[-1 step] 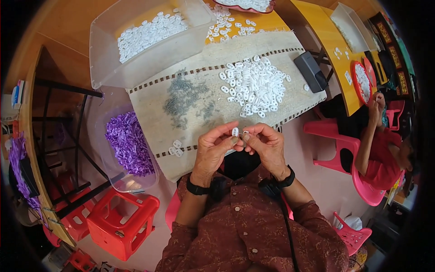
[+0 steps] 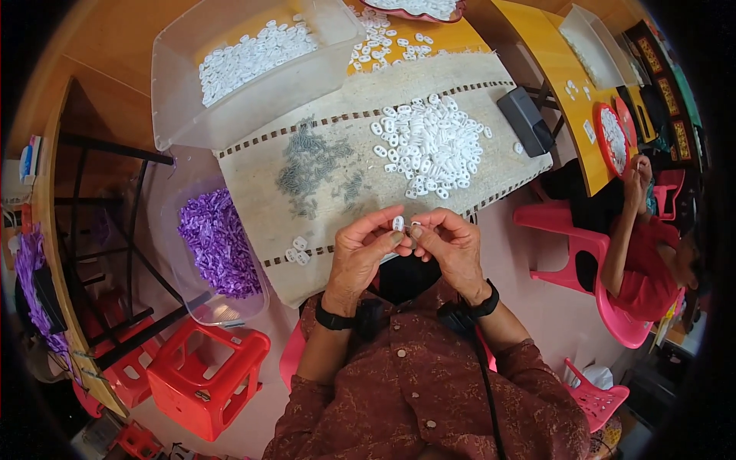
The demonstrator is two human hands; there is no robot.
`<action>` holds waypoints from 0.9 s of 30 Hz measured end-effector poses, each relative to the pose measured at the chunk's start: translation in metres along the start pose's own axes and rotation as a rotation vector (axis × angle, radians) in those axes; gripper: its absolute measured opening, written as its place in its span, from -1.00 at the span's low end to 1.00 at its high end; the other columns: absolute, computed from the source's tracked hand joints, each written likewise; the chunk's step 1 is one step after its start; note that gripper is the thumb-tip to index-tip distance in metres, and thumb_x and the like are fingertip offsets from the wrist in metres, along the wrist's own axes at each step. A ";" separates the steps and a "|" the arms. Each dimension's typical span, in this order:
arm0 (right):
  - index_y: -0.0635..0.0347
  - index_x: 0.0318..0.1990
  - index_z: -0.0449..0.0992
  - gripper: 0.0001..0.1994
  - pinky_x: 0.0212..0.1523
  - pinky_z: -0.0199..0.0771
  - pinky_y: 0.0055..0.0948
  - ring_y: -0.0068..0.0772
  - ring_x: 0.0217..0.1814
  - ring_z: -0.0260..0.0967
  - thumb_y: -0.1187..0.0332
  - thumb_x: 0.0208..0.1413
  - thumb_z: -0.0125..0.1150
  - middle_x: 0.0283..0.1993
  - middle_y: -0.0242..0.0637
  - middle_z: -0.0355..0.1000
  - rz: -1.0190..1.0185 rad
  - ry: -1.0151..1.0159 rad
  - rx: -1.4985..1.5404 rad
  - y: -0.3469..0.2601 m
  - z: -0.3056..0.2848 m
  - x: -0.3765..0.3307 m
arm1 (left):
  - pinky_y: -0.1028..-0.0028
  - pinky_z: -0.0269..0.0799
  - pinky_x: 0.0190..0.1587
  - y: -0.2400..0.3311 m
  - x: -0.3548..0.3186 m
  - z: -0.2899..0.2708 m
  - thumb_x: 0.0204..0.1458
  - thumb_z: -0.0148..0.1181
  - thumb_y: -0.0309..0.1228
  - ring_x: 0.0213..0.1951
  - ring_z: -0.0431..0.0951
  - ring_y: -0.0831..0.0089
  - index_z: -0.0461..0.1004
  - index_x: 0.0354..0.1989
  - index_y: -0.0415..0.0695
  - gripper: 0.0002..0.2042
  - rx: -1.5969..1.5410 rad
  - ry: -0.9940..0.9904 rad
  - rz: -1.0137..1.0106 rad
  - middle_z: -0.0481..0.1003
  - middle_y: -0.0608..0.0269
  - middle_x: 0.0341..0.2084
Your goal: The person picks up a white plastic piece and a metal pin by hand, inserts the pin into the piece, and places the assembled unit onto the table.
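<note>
In the head view, a white piece [image 2: 398,223] is held roughly upright in the left hand [image 2: 356,249], pinched between thumb and forefinger. The right hand [image 2: 452,244] is closed to a narrow pinch just beside it; a pale bit [image 2: 416,225] shows at its fingertips, too small to be identified. Whether the two are touching cannot be told.

For this close handling, the white piece would best be gripped by its edges, with its face left clear and light pressure used. The wrists should be kept steady and the work brought a little further over the cloth [image 2: 253,207], as anything dropped at its near edge could be lost to the lap.

On the cloth, a white pile [image 2: 437,146] and scattered grey pins [image 2: 307,161] are laid without any container, within easy reach. White pieces are also held in a clear tub [image 2: 165,100] at the far left and in a pink dish [image 2: 452,14] at the top. Purple strips [image 2: 218,245] are heaped in a low bin [image 2: 188,295] left of the cloth. On the right-hand table, a red tray [image 2: 600,138] is filled with white pieces, near a co-worker's hands [image 2: 638,170].
</note>
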State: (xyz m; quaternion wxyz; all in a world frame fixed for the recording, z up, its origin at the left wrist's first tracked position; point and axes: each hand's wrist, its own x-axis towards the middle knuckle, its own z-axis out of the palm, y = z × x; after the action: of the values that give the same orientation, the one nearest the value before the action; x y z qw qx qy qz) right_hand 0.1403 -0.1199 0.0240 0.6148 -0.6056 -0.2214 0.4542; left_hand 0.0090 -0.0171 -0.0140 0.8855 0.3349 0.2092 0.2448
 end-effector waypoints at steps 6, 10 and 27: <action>0.27 -0.16 0.51 -0.88 -0.45 0.36 -0.72 -0.72 -0.46 0.36 0.51 0.15 0.18 -0.39 -0.42 0.48 -0.006 -0.003 0.014 -0.002 0.002 -0.001 | 0.50 0.57 -0.21 0.000 0.000 0.000 0.08 0.13 -0.63 -0.28 0.57 0.46 0.39 0.09 -0.31 -0.65 0.024 0.006 -0.004 0.52 0.15 -0.27; 0.26 -0.18 0.52 -0.90 -0.45 0.36 -0.72 -0.73 -0.46 0.36 0.50 0.16 0.17 -0.40 -0.41 0.49 -0.032 -0.010 -0.023 -0.001 0.002 -0.001 | 0.53 0.56 -0.21 0.000 -0.001 0.000 0.08 0.14 -0.63 -0.28 0.56 0.49 0.40 0.07 -0.30 -0.65 0.112 -0.012 0.032 0.52 0.17 -0.26; 0.27 -0.22 0.52 -0.92 -0.46 0.32 -0.73 -0.76 -0.48 0.33 0.50 0.16 0.16 -0.42 -0.44 0.47 -0.008 -0.020 -0.049 -0.006 0.004 0.000 | 0.60 0.52 -0.22 0.001 -0.002 0.000 0.07 0.12 -0.68 -0.27 0.54 0.55 0.43 0.03 -0.29 -0.69 0.323 -0.022 0.097 0.46 0.26 -0.26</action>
State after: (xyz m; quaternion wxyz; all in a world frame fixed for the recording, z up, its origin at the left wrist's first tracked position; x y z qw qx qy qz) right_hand 0.1385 -0.1170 0.0303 0.5992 -0.6150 -0.2410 0.4523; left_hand 0.0074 -0.0176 -0.0130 0.8095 0.4852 0.2198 0.2470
